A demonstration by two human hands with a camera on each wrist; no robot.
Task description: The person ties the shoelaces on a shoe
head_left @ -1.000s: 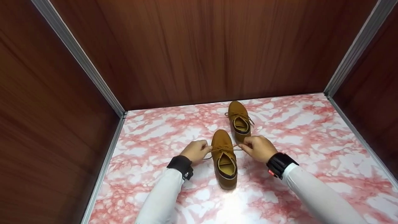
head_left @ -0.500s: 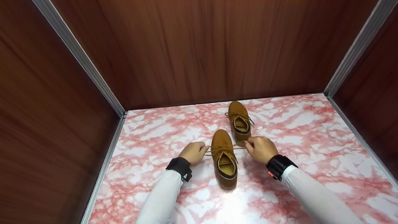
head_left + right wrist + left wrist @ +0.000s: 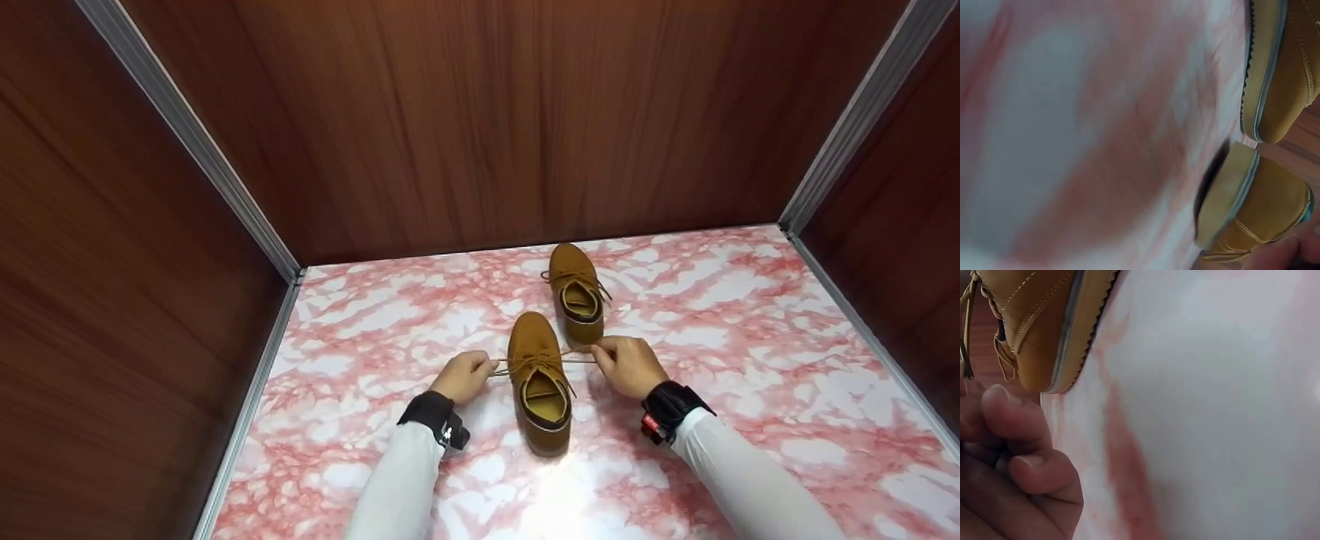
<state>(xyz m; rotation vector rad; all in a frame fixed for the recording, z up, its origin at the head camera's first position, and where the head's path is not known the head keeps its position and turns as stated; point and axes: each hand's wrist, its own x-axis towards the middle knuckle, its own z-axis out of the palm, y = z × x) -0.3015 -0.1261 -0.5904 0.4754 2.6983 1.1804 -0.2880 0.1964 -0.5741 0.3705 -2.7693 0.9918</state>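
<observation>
A tan ankle shoe [image 3: 534,334] rests sole-down, its rounded toe pointing away from me, with its laces crossed in the middle. My left hand [image 3: 463,377] pinches the laces on the left side between thumb and bent fingers. On the other side, my right hand [image 3: 628,366] pinches the laces [image 3: 577,361], drawn straight out from the shoe. In the left wrist view, a lace end [image 3: 967,354] sticks up by the fingertips, beside the shoe's side [image 3: 1044,326]. The right fingertips [image 3: 1275,256] show at the corner of the right wrist view.
The matching shoe [image 3: 571,260] stands farther back and slightly right, its laces tied in a bow, its heel close to my right hand. A red-and-white marbled surface [image 3: 360,450] lies beneath. Dark wood panels [image 3: 465,135] with grey metal corner strips [image 3: 217,165] enclose it.
Both hands have come slightly toward me and apart, the left more to the left. The laces now stretch longer on both sides; the shoes have stayed put.
</observation>
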